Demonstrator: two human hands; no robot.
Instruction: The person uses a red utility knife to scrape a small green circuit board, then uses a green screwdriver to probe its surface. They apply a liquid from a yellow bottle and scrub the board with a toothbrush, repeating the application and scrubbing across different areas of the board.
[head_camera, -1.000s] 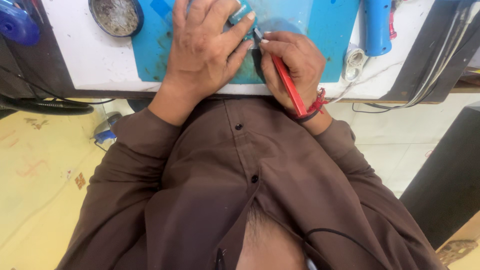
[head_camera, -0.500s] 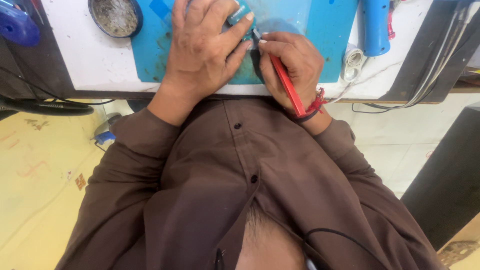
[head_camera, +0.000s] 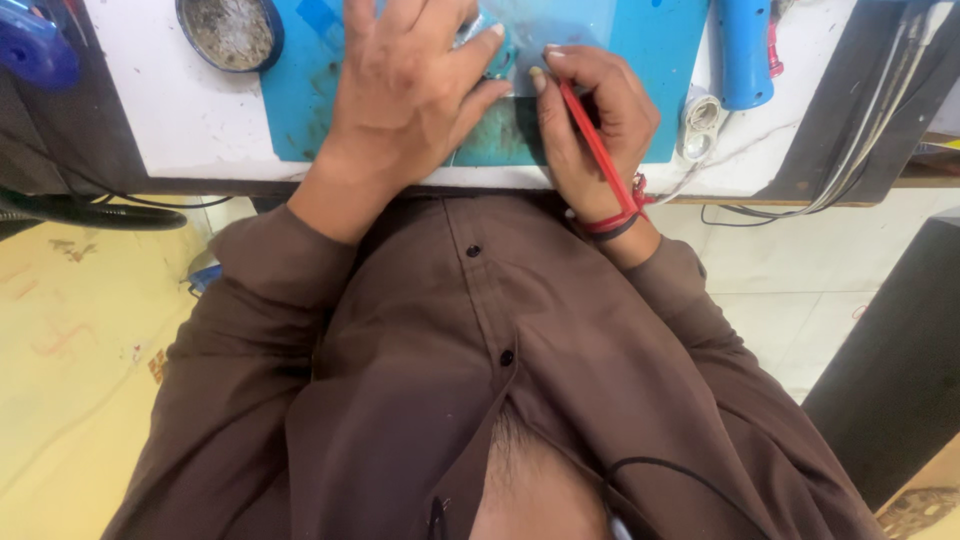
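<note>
My left hand (head_camera: 405, 95) lies palm down on the blue work mat (head_camera: 300, 90), its fingers pressing a small teal-green object (head_camera: 495, 55) that is mostly hidden under them. My right hand (head_camera: 595, 120) sits right beside it and holds a thin red tool (head_camera: 598, 150) like a pen, tip pointing toward the small object. A red band circles my right wrist. Both forearms wear brown sleeves.
A round tin (head_camera: 230, 30) of grey residue stands at the mat's left. A blue handled tool (head_camera: 745, 50) and a small white part (head_camera: 700, 125) lie to the right. Cables (head_camera: 860, 150) run along the right edge. A blue object (head_camera: 35, 45) sits far left.
The red tool's tip has shifted a little beside the small object. Both hands stay in the same place on the mat.
</note>
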